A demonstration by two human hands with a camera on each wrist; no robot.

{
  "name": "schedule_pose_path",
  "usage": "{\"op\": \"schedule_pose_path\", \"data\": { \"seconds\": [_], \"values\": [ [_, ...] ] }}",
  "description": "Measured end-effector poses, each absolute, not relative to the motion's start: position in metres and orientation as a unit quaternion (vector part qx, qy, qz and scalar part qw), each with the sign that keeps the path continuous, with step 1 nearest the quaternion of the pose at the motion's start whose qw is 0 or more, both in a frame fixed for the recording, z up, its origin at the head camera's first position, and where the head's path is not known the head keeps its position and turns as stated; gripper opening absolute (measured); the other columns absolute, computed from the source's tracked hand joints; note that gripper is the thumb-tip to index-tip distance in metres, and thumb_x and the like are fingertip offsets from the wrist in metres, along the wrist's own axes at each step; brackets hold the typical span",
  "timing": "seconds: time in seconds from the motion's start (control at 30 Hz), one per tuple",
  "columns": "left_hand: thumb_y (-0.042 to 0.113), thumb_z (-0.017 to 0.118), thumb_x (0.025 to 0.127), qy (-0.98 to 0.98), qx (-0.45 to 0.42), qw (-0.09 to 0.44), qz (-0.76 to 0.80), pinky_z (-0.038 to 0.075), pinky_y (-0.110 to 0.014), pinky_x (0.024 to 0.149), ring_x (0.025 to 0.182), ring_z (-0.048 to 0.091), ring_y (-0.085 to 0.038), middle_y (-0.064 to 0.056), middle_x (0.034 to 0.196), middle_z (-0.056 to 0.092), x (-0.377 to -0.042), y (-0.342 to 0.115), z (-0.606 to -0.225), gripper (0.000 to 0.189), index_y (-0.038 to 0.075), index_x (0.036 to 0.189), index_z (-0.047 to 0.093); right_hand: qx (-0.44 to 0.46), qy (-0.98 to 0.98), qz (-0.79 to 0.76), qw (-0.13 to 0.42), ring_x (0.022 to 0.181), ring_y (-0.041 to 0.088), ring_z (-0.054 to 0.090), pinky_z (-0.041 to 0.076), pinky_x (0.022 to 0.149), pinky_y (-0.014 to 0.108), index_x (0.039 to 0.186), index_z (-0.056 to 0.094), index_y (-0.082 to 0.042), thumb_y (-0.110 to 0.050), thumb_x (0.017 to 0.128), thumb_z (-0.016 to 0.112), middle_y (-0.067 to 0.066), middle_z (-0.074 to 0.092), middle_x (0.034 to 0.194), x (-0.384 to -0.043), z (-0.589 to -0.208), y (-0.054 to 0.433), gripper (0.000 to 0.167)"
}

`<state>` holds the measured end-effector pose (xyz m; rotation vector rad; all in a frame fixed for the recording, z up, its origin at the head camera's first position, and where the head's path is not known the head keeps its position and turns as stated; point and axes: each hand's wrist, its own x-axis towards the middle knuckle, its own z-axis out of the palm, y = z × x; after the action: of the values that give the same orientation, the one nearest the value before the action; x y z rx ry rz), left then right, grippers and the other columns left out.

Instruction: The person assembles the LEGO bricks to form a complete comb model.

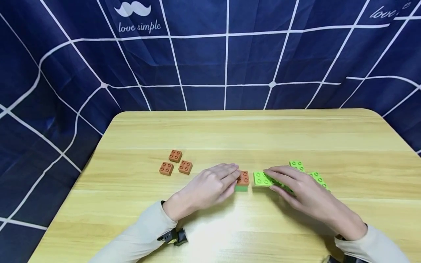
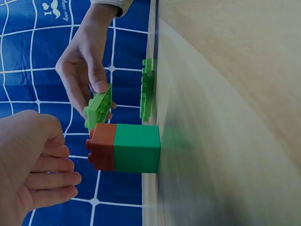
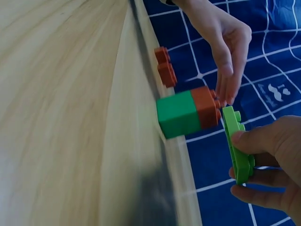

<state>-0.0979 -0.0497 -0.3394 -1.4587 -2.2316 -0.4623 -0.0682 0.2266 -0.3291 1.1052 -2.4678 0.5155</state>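
Note:
A small orange toy brick [image 1: 243,177] sits on top of a green block [image 2: 137,149], and the pair stands upright on the table. Beside this stack is my left hand [image 1: 210,184], its fingers extended together near the orange brick's top, holding nothing. Whether its fingertips touch the brick I cannot tell. My right hand [image 1: 306,191] pinches a thin light-green brick [image 3: 237,146] between thumb and fingers. That brick is raised off the table, just right of the stack and about level with its top. In the head view, the right fingers cover part of it.
Three loose orange bricks [image 1: 175,156] lie on the wooden table [image 1: 230,135] to the left. More light-green bricks [image 1: 297,165] lie behind the right hand, partly hidden by it. A dark blue curtain [image 1: 200,65] with white lines hangs along the table's far edge.

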Motion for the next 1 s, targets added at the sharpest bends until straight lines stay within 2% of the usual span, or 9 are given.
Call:
{"op": "schedule_pose_path", "data": {
  "seconds": [0.2, 0.5, 0.8, 1.0],
  "values": [
    [0.011, 0.068, 0.087, -0.802, -0.523, 0.23, -0.173, 0.045, -0.029, 0.103, 0.113, 0.063, -0.026, -0.016, 0.118, 0.066, -0.098, -0.05, -0.339, 0.032, -0.002, 0.116, 0.067, 0.419, -0.865, 0.192, 0.199, 0.101, 0.023, 0.064, 0.056, 0.083, 0.037, 0.122, 0.065, -0.002, -0.04, 0.103, 0.038, 0.008, 0.066, 0.115, -0.075, -0.329, 0.212, 0.05],
    [0.012, 0.068, 0.086, -0.795, -0.531, 0.253, -0.151, 0.042, -0.028, 0.105, 0.115, 0.061, -0.025, -0.017, 0.119, 0.066, -0.095, -0.048, -0.341, 0.034, -0.002, 0.116, 0.066, 0.435, -0.858, 0.192, 0.194, 0.103, 0.024, 0.064, 0.057, 0.085, 0.04, 0.122, 0.064, -0.001, -0.039, 0.103, 0.037, 0.008, 0.066, 0.116, -0.082, -0.33, 0.201, 0.05],
    [0.017, 0.069, 0.087, -0.805, -0.529, 0.245, -0.114, 0.041, -0.029, 0.107, 0.119, 0.058, -0.026, -0.017, 0.123, 0.063, -0.088, -0.046, -0.346, 0.039, -0.001, 0.12, 0.064, 0.435, -0.862, 0.185, 0.182, 0.104, 0.027, 0.064, 0.057, 0.087, 0.042, 0.121, 0.064, 0.001, -0.04, 0.103, 0.038, 0.013, 0.066, 0.116, -0.084, -0.333, 0.194, 0.051],
    [0.019, 0.068, 0.088, -0.81, -0.526, 0.24, -0.095, 0.042, -0.03, 0.106, 0.12, 0.058, -0.026, -0.017, 0.124, 0.062, -0.086, -0.045, -0.35, 0.039, -0.001, 0.121, 0.064, 0.433, -0.861, 0.189, 0.189, 0.102, 0.028, 0.064, 0.058, 0.086, 0.042, 0.118, 0.065, 0.002, -0.038, 0.101, 0.045, 0.014, 0.067, 0.114, -0.085, -0.336, 0.195, 0.048]
  ]
}}
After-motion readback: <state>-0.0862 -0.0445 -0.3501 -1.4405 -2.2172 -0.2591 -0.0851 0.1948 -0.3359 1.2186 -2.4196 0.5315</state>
